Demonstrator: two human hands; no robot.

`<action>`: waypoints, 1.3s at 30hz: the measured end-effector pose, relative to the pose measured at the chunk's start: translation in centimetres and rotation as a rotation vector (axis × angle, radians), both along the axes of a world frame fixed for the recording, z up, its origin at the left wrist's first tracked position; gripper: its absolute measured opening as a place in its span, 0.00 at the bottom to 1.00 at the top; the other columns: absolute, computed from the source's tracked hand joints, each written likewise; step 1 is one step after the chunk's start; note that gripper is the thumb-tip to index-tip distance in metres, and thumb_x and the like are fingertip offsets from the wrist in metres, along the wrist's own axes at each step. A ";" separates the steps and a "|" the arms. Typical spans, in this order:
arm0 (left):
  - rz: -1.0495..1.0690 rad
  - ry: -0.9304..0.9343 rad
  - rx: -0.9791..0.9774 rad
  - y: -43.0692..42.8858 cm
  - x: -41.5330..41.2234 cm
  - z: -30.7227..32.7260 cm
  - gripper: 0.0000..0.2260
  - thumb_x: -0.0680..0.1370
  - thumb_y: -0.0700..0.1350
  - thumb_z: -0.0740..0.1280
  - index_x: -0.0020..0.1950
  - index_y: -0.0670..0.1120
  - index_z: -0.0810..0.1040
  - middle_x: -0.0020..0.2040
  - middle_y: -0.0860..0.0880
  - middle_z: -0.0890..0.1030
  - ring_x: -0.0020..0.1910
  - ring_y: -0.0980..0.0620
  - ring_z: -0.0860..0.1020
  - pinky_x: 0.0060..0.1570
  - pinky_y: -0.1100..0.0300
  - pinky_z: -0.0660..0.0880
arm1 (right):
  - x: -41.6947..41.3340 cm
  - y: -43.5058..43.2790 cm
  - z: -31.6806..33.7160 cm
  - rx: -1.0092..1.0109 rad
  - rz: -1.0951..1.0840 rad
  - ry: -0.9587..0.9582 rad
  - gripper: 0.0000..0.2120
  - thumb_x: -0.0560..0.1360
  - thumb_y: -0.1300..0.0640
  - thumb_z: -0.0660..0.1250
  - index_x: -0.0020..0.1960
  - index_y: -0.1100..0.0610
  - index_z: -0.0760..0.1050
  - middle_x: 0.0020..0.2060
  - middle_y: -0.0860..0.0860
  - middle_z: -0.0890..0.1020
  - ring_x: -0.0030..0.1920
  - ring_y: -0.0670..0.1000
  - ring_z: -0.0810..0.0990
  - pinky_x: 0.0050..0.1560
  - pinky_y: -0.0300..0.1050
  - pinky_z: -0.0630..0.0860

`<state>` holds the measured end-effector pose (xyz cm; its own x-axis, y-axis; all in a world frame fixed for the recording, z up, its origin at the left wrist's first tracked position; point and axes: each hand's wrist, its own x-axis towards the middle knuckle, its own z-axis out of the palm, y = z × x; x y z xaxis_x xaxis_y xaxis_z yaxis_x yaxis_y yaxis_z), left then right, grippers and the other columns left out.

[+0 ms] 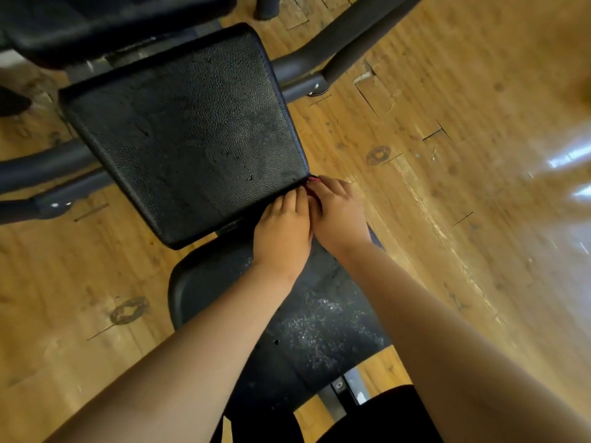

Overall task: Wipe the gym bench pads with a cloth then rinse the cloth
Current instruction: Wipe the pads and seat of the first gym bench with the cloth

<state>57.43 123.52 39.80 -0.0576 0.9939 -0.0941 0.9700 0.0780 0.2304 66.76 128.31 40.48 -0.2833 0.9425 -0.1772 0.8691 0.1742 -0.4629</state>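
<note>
The left hand (283, 231) and right hand (337, 212) curl over the pad (179, 123) corner, likely wiping its edge. A red cloth (311, 179) peeks out. Who grips it is hidden.

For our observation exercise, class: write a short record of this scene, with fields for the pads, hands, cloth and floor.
Upper pad: black pebbled square bench pad, streaked.
Lower pad: black bench pad with pale speckles, under the forearms.
Hands: left hand and right hand side by side, fingers curled at the upper pad's near corner.
Cloth: red cloth, only a sliver showing at the right hand's fingers.
Floor: worn wooden floor.
</note>
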 end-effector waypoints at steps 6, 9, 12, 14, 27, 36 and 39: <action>0.029 0.018 -0.013 -0.2 -0.3 0.5 0.29 0.60 0.43 0.79 0.59 0.38 0.79 0.50 0.43 0.83 0.47 0.47 0.83 0.48 0.57 0.79 | -0.9 -0.7 0.2 0.040 0.002 -0.058 0.17 0.79 0.57 0.59 0.65 0.60 0.76 0.65 0.56 0.76 0.67 0.59 0.69 0.70 0.54 0.62; 0.012 0.021 -0.002 -0.9 -1.4 0.1 0.25 0.63 0.42 0.78 0.58 0.38 0.79 0.50 0.43 0.83 0.47 0.48 0.83 0.48 0.57 0.79 | -1.9 -1.5 0.4 0.035 0.006 -0.102 0.17 0.80 0.56 0.60 0.67 0.58 0.74 0.68 0.56 0.72 0.69 0.58 0.65 0.72 0.49 0.57; -0.017 0.011 0.006 -1.6 -2.5 0.0 0.23 0.65 0.41 0.77 0.58 0.38 0.79 0.50 0.43 0.83 0.48 0.48 0.83 0.47 0.57 0.80 | -3.1 -2.4 0.6 0.048 -0.043 -0.122 0.18 0.80 0.55 0.59 0.68 0.56 0.73 0.70 0.56 0.69 0.70 0.58 0.63 0.72 0.49 0.56; -0.030 0.021 0.004 -2.0 -2.9 0.1 0.23 0.66 0.42 0.77 0.59 0.39 0.79 0.51 0.44 0.83 0.48 0.49 0.83 0.47 0.57 0.80 | -3.8 -3.1 0.7 0.030 -0.085 -0.145 0.18 0.80 0.54 0.58 0.70 0.54 0.70 0.73 0.57 0.64 0.73 0.59 0.58 0.75 0.50 0.53; -0.008 0.000 -0.030 -9.1 -9.9 0.5 0.25 0.71 0.43 0.73 0.67 0.39 0.74 0.62 0.43 0.79 0.59 0.48 0.79 0.59 0.56 0.76 | -11.3 -10.3 0.1 0.091 -0.102 -0.124 0.17 0.79 0.56 0.62 0.67 0.57 0.73 0.73 0.63 0.63 0.76 0.63 0.54 0.73 0.49 0.41; 0.028 -0.112 -0.063 -14.6 -14.9 0.5 0.29 0.66 0.44 0.79 0.65 0.38 0.76 0.60 0.42 0.81 0.58 0.48 0.80 0.53 0.59 0.77 | -16.4 -15.2 -0.3 0.147 -0.067 -0.123 0.15 0.75 0.59 0.67 0.61 0.59 0.78 0.67 0.65 0.72 0.72 0.66 0.64 0.73 0.55 0.52; 0.058 -0.239 -0.117 -16.7 -16.0 -0.5 0.32 0.66 0.46 0.79 0.67 0.41 0.74 0.61 0.46 0.79 0.60 0.52 0.78 0.58 0.64 0.74 | -17.7 -17.0 -0.6 0.161 0.004 -0.116 0.15 0.71 0.62 0.72 0.57 0.61 0.80 0.65 0.64 0.74 0.71 0.65 0.66 0.71 0.57 0.58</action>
